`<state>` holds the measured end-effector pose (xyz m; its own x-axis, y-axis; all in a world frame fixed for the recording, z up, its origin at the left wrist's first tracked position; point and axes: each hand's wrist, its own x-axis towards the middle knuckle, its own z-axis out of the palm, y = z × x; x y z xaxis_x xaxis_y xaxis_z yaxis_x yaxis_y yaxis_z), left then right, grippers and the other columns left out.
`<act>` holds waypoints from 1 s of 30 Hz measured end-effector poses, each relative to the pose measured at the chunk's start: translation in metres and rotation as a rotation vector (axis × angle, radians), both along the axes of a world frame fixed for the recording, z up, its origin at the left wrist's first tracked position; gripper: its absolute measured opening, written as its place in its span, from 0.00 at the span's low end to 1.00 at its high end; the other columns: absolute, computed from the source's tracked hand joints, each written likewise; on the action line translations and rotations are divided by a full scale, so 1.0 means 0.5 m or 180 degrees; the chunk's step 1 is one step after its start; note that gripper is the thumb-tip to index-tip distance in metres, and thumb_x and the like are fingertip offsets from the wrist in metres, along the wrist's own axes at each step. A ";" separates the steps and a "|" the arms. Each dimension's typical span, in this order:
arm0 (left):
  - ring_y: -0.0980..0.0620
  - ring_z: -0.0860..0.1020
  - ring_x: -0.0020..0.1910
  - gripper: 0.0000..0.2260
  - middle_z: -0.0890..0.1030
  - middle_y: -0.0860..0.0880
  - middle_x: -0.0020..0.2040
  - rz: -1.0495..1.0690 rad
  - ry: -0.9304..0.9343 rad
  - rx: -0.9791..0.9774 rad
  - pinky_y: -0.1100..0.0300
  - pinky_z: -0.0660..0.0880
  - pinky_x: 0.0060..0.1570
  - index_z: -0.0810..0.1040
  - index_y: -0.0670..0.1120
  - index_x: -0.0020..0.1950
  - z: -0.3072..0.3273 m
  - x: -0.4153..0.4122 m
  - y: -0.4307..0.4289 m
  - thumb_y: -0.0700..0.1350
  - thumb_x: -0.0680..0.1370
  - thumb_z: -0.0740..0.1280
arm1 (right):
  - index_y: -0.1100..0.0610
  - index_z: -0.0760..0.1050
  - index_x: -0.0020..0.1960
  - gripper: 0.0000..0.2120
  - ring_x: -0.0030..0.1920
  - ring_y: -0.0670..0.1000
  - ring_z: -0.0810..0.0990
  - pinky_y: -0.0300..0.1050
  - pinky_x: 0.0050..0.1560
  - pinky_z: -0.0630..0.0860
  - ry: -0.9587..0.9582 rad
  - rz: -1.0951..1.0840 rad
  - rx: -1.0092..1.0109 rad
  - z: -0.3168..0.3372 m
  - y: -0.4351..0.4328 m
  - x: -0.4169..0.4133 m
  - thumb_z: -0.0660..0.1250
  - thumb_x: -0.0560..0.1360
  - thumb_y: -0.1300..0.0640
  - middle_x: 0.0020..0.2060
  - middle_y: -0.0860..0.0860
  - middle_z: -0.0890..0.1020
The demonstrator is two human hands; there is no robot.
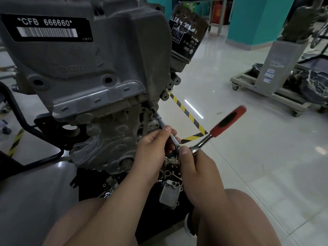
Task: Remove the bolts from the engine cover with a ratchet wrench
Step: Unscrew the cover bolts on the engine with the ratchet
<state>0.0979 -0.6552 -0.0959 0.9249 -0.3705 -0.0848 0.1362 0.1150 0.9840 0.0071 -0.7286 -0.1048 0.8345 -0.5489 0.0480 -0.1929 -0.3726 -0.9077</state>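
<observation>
Your bare knees [99, 226] fill the bottom edge, with a black mat [88, 181] on the floor between them and the engine. Far left: black tube frame [19, 110] bending down under the block. Engine cover [79, 59] is upper left, grey casting, with a black label [46, 27] reading *CFB 666660* over a barcode, and a row of holes along its lower flange. Extension bar [162, 124] runs from just under the cover's lower right corner down to the ratchet wrench [225, 125]. The socket end sits in shadow, so can't make out the bolt itself. Your left hand [152, 153] pinches the bar mid-length, thumb on top, fingers curled under. Loose metal parts [171, 192] lie on the mat below both hands. Your right hand [193, 169] is clamped round the wrench head, thumb pressed beside the bar. Red-and-black handle points up and right, blurred. Oil filter [188, 36] sits up top, just right of the cover. Yellow-black tape [182, 107] crosses the tiled floor [248, 157]. Wheeled stand [276, 77] far right, well apart.
</observation>
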 end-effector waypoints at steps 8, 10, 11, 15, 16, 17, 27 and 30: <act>0.53 0.78 0.34 0.16 0.83 0.50 0.34 -0.0115 0.0115 0.0006 0.55 0.75 0.43 0.84 0.53 0.35 0.008 -0.002 0.003 0.48 0.80 0.63 | 0.39 0.61 0.44 0.12 0.34 0.40 0.73 0.37 0.31 0.61 -0.0128 -0.0016 -0.0879 -0.021 0.001 0.001 0.45 0.72 0.34 0.32 0.42 0.73; 0.53 0.77 0.34 0.17 0.83 0.51 0.34 -0.0157 0.0128 -0.0010 0.54 0.74 0.43 0.84 0.53 0.35 0.009 0.000 0.004 0.48 0.81 0.62 | 0.43 0.66 0.41 0.17 0.34 0.40 0.75 0.39 0.32 0.64 -0.0264 -0.0025 -0.0431 -0.024 0.001 0.005 0.46 0.73 0.33 0.30 0.44 0.75; 0.53 0.77 0.34 0.17 0.83 0.51 0.34 -0.0186 0.0122 -0.0006 0.55 0.74 0.43 0.84 0.53 0.35 0.009 0.001 0.005 0.47 0.81 0.62 | 0.46 0.69 0.39 0.21 0.30 0.42 0.75 0.40 0.31 0.66 -0.0306 -0.0060 -0.0071 -0.025 0.003 0.008 0.46 0.73 0.33 0.28 0.45 0.76; 0.51 0.77 0.36 0.19 0.83 0.51 0.36 -0.0338 0.0047 0.0008 0.59 0.74 0.39 0.85 0.53 0.37 0.009 0.003 0.008 0.47 0.82 0.59 | 0.54 0.75 0.30 0.33 0.19 0.51 0.69 0.38 0.22 0.66 -0.0008 -0.0110 0.2035 -0.017 0.014 0.021 0.46 0.78 0.33 0.19 0.53 0.72; 0.52 0.77 0.35 0.19 0.83 0.51 0.36 -0.0362 0.0058 0.0029 0.60 0.74 0.38 0.85 0.53 0.38 0.009 0.003 0.008 0.47 0.83 0.58 | 0.55 0.76 0.30 0.34 0.18 0.53 0.67 0.39 0.22 0.65 0.0025 -0.0051 0.2504 -0.016 0.018 0.022 0.46 0.79 0.34 0.20 0.55 0.71; 0.53 0.78 0.35 0.20 0.83 0.51 0.36 -0.0376 0.0089 0.0050 0.59 0.74 0.39 0.85 0.54 0.38 0.008 0.003 0.008 0.47 0.83 0.58 | 0.57 0.75 0.32 0.35 0.17 0.52 0.65 0.40 0.23 0.65 0.0018 0.0007 0.2848 -0.015 0.023 0.022 0.46 0.79 0.34 0.20 0.55 0.70; 0.54 0.77 0.29 0.20 0.81 0.50 0.32 -0.0298 0.0286 -0.0031 0.64 0.76 0.29 0.84 0.50 0.36 0.005 0.002 0.010 0.46 0.83 0.57 | 0.56 0.70 0.30 0.29 0.13 0.47 0.58 0.37 0.21 0.61 -0.0311 0.1070 0.5932 0.009 0.055 0.002 0.51 0.79 0.37 0.16 0.49 0.64; 0.54 0.77 0.29 0.21 0.81 0.50 0.32 -0.0280 0.0245 0.0030 0.64 0.75 0.30 0.83 0.52 0.34 0.004 0.001 0.014 0.47 0.83 0.58 | 0.57 0.70 0.30 0.29 0.16 0.47 0.53 0.38 0.22 0.60 -0.0393 0.1173 0.6203 0.008 0.056 0.003 0.51 0.79 0.39 0.16 0.49 0.65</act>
<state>0.0986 -0.6485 -0.0936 0.8795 -0.4489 -0.1581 0.2206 0.0901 0.9712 0.0087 -0.7003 -0.1006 0.9392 0.2454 -0.2401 -0.2678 0.9613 -0.0652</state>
